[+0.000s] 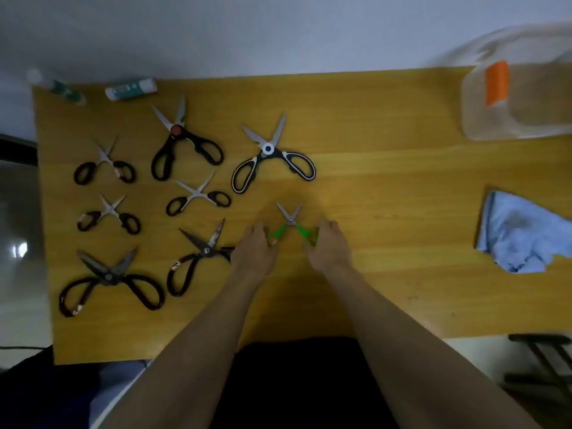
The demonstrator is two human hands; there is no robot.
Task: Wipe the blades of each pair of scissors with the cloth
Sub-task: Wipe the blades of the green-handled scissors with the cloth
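Both grips, left hand [254, 247] and right hand [328, 245], around green scissors' [291, 226] handles.

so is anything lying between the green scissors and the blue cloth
Nothing visible does. The green scissors, held by the left hand and right hand, are separated from the blue cloth only by bare table.

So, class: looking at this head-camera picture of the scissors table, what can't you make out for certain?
- Head view: the far handle loop of the scissors beside the left hand is hidden behind that hand.
- Head view: the green scissors have handle ends covered by both hands, including the right hand.
- Head view: the plastic tub and cloth are cut off by the right edge.
- Head view: the tube label is too blurred to read.
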